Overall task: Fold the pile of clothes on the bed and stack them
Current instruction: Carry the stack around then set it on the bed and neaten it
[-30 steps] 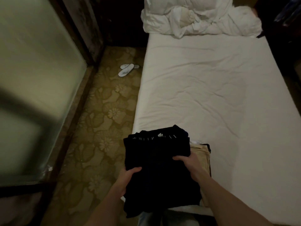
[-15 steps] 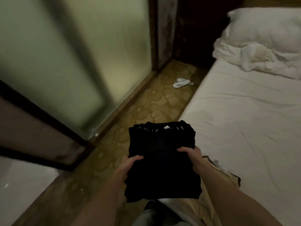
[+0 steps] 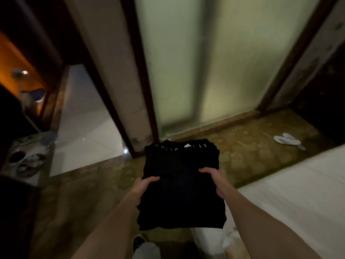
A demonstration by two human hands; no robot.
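One folded black garment (image 3: 182, 186) is seen, and two hands are on it. The left hand (image 3: 142, 189) is curled round its left edge, with the thumb on top. The right hand (image 3: 216, 179) is curled round its right edge, with the fingers on top. The garment is held up in the air over the patterned floor (image 3: 242, 156), just beside the bed (image 3: 298, 193), and is not touching either one.

The garment is folded into a thick, nearly square bundle. It is all black. A line of small white marks and one small white tag (image 3: 187, 146) are seen along its far edge, at the collar. The near edge hangs down a little.

Two white slippers (image 3: 288, 141) are lying together on the floor, well apart from the garment. One frosted glass door (image 3: 214, 62) is seen behind. One shoe (image 3: 138, 242) is seen at the bottom, below the garment
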